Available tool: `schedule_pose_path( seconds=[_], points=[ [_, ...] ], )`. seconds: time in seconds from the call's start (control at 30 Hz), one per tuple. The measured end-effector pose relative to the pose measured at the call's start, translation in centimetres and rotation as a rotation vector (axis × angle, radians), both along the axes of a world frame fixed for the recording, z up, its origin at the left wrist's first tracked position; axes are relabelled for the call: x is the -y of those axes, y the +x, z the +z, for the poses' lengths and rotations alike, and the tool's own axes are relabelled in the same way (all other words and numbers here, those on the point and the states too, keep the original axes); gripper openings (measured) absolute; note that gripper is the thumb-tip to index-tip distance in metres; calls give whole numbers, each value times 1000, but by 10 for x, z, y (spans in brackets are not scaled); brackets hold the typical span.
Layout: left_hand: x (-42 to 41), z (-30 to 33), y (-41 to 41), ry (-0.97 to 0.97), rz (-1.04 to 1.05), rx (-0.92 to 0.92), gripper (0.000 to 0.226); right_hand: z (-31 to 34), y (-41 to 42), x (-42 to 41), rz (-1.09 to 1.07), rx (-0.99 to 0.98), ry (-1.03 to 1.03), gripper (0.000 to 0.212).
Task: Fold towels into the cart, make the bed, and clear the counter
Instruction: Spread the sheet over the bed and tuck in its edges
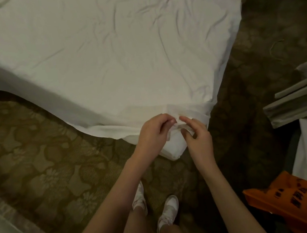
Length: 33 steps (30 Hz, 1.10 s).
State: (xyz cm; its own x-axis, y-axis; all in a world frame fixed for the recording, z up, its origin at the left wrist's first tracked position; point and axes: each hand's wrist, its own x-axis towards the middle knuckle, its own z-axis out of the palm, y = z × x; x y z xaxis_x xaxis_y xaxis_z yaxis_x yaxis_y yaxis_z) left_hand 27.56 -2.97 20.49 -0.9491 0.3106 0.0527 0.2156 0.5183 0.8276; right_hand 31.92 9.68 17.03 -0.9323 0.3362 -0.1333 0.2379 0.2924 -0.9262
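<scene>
Two hands, left hand (152, 132), right hand (197, 135), fingers pinching wrinkled white sheet (99, 50) corner

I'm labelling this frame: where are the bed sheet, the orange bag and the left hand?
bed sheet (112, 58): head view, wrinkled top surface.
orange bag (277, 203): head view, printed side.
left hand (152, 133): head view, back of hand.

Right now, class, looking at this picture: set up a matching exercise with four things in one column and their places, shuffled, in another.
Things:
1. left hand
2. orange bag
3. white shoes
4. white sheet

Places:
A. bottom right corner
B. spread over the bed
C. pinching the sheet's corner
D. on the patterned carpet

Pairs: 1-C, 2-A, 3-D, 4-B
</scene>
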Motion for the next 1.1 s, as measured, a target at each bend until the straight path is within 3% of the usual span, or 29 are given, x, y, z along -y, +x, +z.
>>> schedule_pose_path(
  seconds=[0.13, 0.27, 0.37, 0.47, 0.6, 0.67, 0.73, 0.83, 0.9, 0.97, 1.0, 1.1],
  points=[
    [8, 8, -6, 67, 33, 55, 16, -23, -22, 0, -96, -12, 209, 15],
    [18, 8, -12, 125, 157, 87, 20, -41, -12, -22, -116, 170, 356, 24],
    [22, 4, -15, 113, 237, 104, 19, -35, 11, -38, -105, 146, 223, 10],
    [24, -5, -14, 64, 293, 92, 16, -5, 35, -37, -29, 73, 40, 17],
    [9, -16, 18, -150, 278, -10, 11, 32, 46, -33, -45, -20, -127, 25],
    [-5, -11, 42, -50, 233, 22, 4, 46, 40, -36, -69, -55, -158, 30],
    [-18, -1, 62, 76, 95, 185, 1, 58, 30, -39, -42, -74, -203, 32],
    [-40, 6, 82, 127, -87, 468, 23, 73, 14, -37, 6, -38, -265, 28],
    [-51, 6, 90, 101, -48, 465, 28, 80, 4, -33, 27, -9, -240, 24],
    [-55, 11, 87, 107, 51, 365, 9, 83, -4, -32, 63, 1, -211, 24],
    [-55, 13, 83, 119, 101, 341, 10, 82, -7, -32, 82, 9, -214, 24],
    [-49, 19, 69, 260, 151, 400, 11, 76, -6, -35, 125, 66, -269, 11]
  ],
)
